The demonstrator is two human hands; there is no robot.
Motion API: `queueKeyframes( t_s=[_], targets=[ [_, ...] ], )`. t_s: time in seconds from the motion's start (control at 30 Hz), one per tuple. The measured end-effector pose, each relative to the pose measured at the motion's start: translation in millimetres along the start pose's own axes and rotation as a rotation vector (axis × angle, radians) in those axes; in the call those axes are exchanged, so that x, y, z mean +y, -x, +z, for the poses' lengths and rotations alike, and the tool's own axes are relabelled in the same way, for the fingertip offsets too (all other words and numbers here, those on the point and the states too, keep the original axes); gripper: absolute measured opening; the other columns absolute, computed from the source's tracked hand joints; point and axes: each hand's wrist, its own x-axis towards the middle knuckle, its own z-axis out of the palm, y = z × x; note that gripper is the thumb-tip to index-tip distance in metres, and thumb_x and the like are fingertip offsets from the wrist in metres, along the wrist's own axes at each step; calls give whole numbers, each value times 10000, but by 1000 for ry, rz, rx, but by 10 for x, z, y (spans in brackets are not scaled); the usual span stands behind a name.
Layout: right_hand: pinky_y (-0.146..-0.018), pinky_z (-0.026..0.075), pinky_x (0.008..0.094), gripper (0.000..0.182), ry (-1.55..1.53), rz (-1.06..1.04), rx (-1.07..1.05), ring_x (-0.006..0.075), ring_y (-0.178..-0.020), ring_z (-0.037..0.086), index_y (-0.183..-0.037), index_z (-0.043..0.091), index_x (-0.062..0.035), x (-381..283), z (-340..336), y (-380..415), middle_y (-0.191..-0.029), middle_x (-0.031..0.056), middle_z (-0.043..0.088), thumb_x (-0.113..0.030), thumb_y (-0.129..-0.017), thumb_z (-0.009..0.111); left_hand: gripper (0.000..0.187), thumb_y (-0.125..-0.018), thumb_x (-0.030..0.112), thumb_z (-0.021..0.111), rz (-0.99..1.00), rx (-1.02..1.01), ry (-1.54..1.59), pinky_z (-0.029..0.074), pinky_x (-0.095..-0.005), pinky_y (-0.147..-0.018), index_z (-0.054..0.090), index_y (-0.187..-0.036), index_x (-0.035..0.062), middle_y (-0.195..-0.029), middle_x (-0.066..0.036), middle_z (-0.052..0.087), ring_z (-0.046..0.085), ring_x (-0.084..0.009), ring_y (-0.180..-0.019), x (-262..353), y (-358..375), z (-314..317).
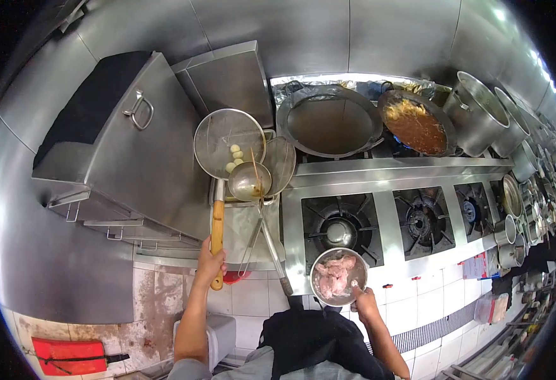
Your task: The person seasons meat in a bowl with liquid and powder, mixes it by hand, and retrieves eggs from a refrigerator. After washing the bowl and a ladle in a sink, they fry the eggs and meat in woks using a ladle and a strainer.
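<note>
My left hand [210,265] is wrapped round the wooden handle of a large wire strainer [217,136]. Several small whitish balls [235,151] lie in its mesh. A metal ladle [245,183] overlaps the strainer's lower edge, its long handle slanting down toward me. Behind it, a second strainer [282,166] is partly hidden. My right hand [364,304] grips the rim of a metal bowl [316,291], thumb on the inner side. Raw pale pink meat pieces [335,275] fill much of this bowl, held at the stove's front edge.
Along the back of the stove [385,221] sit a wide wok [332,123] of dark liquid, a smaller wok [417,126] with brown-red liquid, and tall pots [480,117]. Burners line the front. A steel cabinet [145,158] stands left; a red object [69,356] lies on the floor.
</note>
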Motion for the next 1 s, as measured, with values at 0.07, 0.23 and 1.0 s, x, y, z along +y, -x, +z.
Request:
queueKeyframes(
  t_s=[0.07, 0.23, 1.0],
  targets=[
    [-400, 373, 280, 377, -2, 5, -9, 134, -486, 463, -1013, 452, 81, -2, 24, 24, -698, 93, 520, -258, -893, 567, 596, -828, -19, 517, 54, 28, -19, 396, -277, -348, 270, -1359, 95, -703, -54, 470, 454, -115, -428, 39, 14, -14],
    [-408, 380, 286, 380, 50, -7, -19, 139, -489, 463, -992, 461, 77, 114, 34, -13, -676, 89, 520, -270, -889, 576, 576, -831, -27, 506, 78, 81, -117, 394, -273, -345, 282, -1349, 86, -718, -54, 486, 453, -113, -427, 116, 55, -23],
    [-404, 361, 278, 329, -3, -18, -16, 122, -464, 453, -998, 530, 84, 49, 72, 109, -665, 63, 542, -229, -905, 571, 483, -868, 35, 546, -60, -159, 34, 383, -270, -375, 338, -1298, 103, -728, -40, 475, 419, -99, -446, 764, 264, -226]
  ],
)
